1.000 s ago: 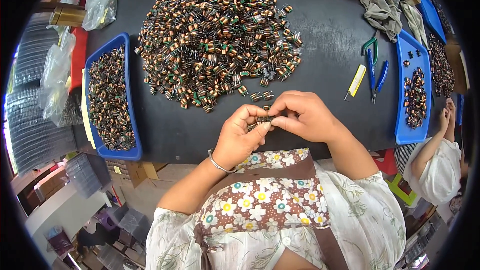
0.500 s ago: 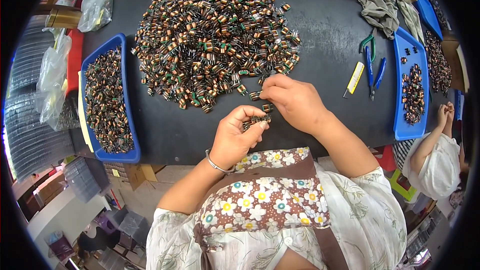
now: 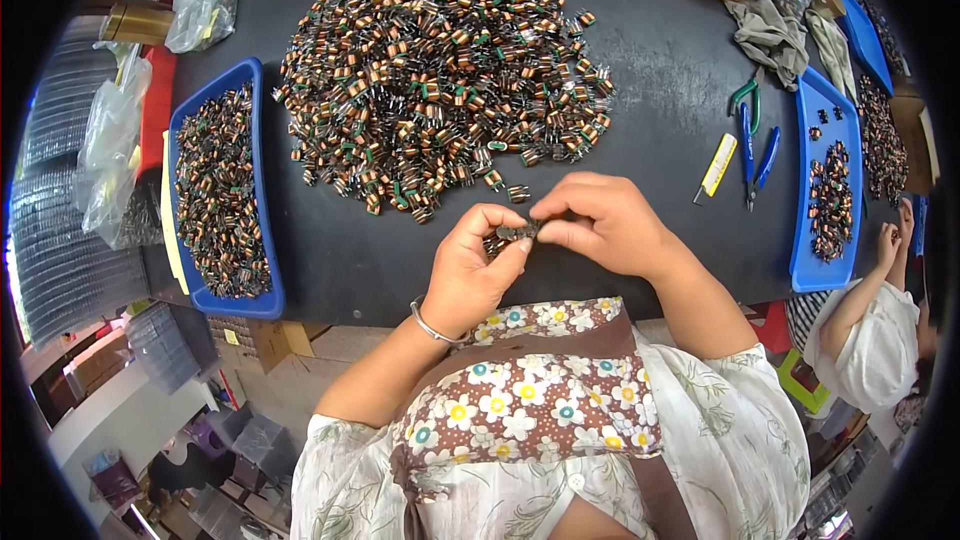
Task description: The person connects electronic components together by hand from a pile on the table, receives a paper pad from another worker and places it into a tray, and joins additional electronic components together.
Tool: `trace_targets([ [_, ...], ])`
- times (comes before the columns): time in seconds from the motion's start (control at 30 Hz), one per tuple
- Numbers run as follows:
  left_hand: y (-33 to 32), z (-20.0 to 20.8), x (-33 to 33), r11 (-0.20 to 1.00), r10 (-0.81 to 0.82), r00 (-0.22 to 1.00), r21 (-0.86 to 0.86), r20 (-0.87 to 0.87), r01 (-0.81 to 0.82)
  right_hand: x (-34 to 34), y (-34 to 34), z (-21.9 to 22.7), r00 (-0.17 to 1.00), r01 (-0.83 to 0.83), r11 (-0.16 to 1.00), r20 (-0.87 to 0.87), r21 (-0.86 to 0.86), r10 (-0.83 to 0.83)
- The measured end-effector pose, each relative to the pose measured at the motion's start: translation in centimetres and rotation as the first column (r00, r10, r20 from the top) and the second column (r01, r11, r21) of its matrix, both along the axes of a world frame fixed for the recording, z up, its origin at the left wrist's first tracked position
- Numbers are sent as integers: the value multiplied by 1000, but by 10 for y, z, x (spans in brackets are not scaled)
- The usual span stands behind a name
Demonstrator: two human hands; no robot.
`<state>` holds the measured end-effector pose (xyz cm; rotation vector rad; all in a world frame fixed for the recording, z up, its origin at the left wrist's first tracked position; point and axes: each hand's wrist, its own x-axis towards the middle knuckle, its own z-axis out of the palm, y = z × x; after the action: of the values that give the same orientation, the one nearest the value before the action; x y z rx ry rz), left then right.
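Note:
Several small copper-wound coils with dark pins (image 3: 493, 246) are gathered in my left hand (image 3: 470, 265), whose thumb and fingers are curled round them above the table's near edge. A dark coil piece (image 3: 518, 232) shows at its fingertips. My right hand (image 3: 612, 225) meets it from the right, thumb and forefinger closed at the end of that piece. Its fingertips are slightly blurred, so their exact grip is partly hidden. One loose coil (image 3: 517, 193) lies just beyond my hands, in front of a large heap of the same coils (image 3: 440, 80).
A blue tray (image 3: 265, 240) full of coils stands at the left, and a blue tray (image 3: 818, 278) with fewer coils at the right. A yellow-handled tool (image 3: 716, 165), blue cutters (image 3: 768, 155) and green-handled pliers (image 3: 742, 95) lie beside it. Another person's arm (image 3: 868, 290) shows far right.
My right hand has drawn back from the loose coils at the heap's edge and come down to my left fingertips. The view has shifted slightly.

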<state>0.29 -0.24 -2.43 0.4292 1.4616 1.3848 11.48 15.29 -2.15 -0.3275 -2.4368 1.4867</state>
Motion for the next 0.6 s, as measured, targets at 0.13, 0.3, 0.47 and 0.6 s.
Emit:
trace_targets([
  [0.13,-2,-4,-3,992,-122,985,-51,-125,117,0,-4,5,998,-56,991,23,-124,60],
  [0.3,0,7,-4,991,-49,998,-123,43,54,2,2,5,998,13,1000,64,-12,-12],
  [0.47,-4,4,-5,992,-37,997,-117,71,45,6,-1,5,968,-55,958,251,281,-18],
  [0.6,-8,-1,-3,995,-40,999,-87,15,41,8,-1,6,973,-2,1000,230,19,-2],
])
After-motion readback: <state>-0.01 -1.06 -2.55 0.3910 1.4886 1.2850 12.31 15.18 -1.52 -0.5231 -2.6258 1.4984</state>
